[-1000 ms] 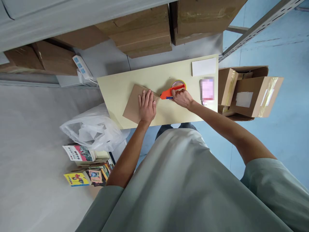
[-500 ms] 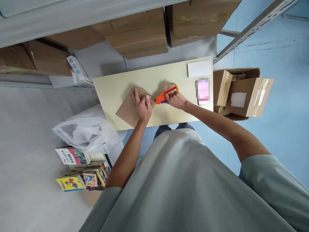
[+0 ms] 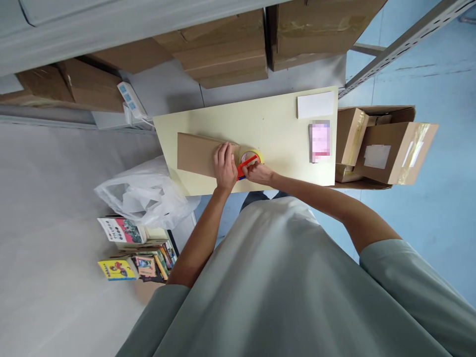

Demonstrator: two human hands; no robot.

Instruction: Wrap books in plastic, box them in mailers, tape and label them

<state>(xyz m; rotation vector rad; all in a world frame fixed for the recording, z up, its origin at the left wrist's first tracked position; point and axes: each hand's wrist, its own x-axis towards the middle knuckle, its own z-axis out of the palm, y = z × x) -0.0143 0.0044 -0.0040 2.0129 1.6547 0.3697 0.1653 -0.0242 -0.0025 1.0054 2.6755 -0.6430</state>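
A flat brown cardboard box [image 3: 197,152] lies on the cream table [image 3: 282,144], its long side running left to right. My left hand [image 3: 225,166] grips it near its right end, fingers close together over the top. In my right hand [image 3: 258,173] is an orange-red tape dispenser [image 3: 241,171] with a yellow-rimmed roll of tape [image 3: 256,152]. The dispenser is against or just beside the box's right end. My left hand partly covers that end, so I cannot tell whether tape is stuck there.
A white sheet or flat box [image 3: 315,105] and a blurred pink phone-like item [image 3: 320,141] lie at the table's right. Boxes stand in a carton [image 3: 379,153] beyond. Left are a plastic bag [image 3: 148,191], books [image 3: 152,263] and a power strip [image 3: 132,99]. Shelf boxes [image 3: 230,47] line the back.
The box has turned from a slant to lie lengthwise along the table. My right hand has brought the dispenser nearer to me and slightly left, close to my left hand.
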